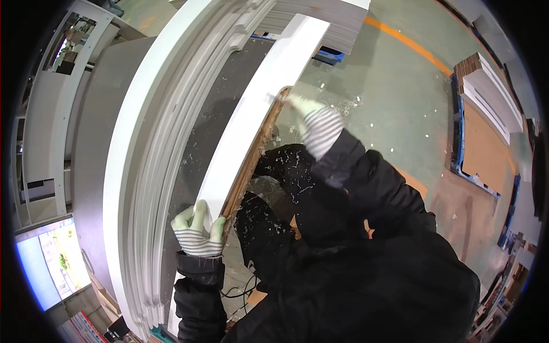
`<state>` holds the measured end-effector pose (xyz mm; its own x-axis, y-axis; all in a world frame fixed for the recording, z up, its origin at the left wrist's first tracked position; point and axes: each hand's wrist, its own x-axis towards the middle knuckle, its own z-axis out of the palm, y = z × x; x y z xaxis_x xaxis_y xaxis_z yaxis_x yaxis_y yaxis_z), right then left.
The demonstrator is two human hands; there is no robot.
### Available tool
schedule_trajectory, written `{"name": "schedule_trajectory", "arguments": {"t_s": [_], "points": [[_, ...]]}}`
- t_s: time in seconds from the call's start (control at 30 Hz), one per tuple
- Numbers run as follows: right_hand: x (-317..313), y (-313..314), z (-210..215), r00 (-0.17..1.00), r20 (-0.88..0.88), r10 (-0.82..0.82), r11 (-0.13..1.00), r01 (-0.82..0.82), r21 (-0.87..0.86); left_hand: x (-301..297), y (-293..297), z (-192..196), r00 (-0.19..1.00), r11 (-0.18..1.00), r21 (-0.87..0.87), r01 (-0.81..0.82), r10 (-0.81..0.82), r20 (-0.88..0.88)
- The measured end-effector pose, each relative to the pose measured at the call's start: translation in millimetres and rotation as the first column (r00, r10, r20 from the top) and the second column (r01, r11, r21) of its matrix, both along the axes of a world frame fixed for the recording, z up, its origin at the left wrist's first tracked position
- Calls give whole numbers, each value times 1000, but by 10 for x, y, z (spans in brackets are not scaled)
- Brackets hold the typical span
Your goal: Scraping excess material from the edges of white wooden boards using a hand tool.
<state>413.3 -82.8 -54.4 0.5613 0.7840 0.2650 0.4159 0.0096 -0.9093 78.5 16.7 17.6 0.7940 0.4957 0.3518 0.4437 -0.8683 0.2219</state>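
A long white board (250, 103) lies slanting in front of me, with a brown edge along its right side and a notch partway up. My left hand (198, 231), in a pale green glove with a striped cuff, grips the board's near part, its fingers over the white face and its thumb by the right edge. Farther up, my right hand (311, 117), gloved alike and smeared by motion, is closed at the notched edge. A thin greyish tip shows beyond its fingers, but I cannot make out the tool.
Stacked white boards (166, 137) stand on the dark tabletop (214, 100) to the left. A tall pile of panels (320, 23) rises at the far end. Pale shavings lie on the green floor (389, 108) and my dark clothes. A blue pallet (459, 137) with panels stands at right.
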Motion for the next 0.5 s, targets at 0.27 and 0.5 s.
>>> {"name": "schedule_trajectory", "arguments": {"t_s": [0.27, 0.5], "points": [[-729, -137, 360, 903, 267, 337, 938, -298, -175, 83, -47, 21, 1000, 993, -115, 24, -23, 6], [311, 52, 276, 944, -281, -174, 972, 118, -205, -856, -187, 18, 997, 999, -27, -28, 26, -73]]}}
